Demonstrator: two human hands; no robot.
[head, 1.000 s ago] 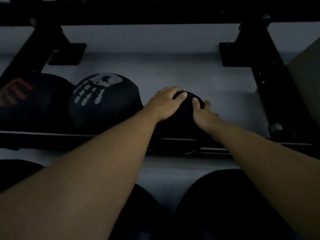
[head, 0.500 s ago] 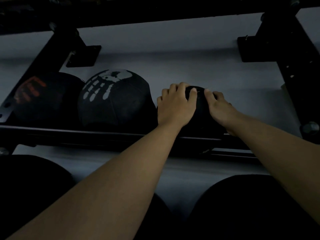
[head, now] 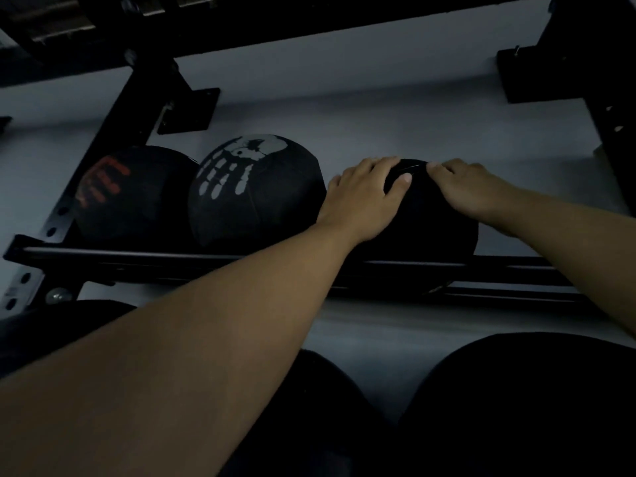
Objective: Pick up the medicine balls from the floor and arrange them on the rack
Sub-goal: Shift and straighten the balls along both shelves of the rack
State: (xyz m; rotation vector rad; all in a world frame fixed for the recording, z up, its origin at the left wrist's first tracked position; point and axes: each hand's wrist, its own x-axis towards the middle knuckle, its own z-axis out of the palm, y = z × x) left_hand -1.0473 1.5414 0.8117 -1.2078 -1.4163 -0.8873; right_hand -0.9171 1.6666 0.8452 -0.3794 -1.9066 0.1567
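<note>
Two balls below: two dark rounded shapes [head: 516, 407] sit nearest me, under my arms; too dim to say whether they are medicine balls on a lower tier or on the floor. If they are on the floor, they are work not yet done.
Front rail: the rack's near rail [head: 137, 256] carries the row. It is thin, so a ball nudged toward me could roll over it and drop.
Left hand: my left hand [head: 361, 201] lies spread over the near-left top of the black ball [head: 433, 228], fingers curved to its surface, pressing rather than clasping.
Right hand: my right hand [head: 471, 187] rests flat on the ball's right top, fingers nearly straight.
Black ball: on the rack, just right of the white-handprint ball [head: 254, 191]; I cannot tell whether they touch. Letting go before it settles between the rails is the main risk.
Far left: the orange-print ball [head: 130, 191] ends the row; a hard sideways shove could jostle the whole row.
</note>
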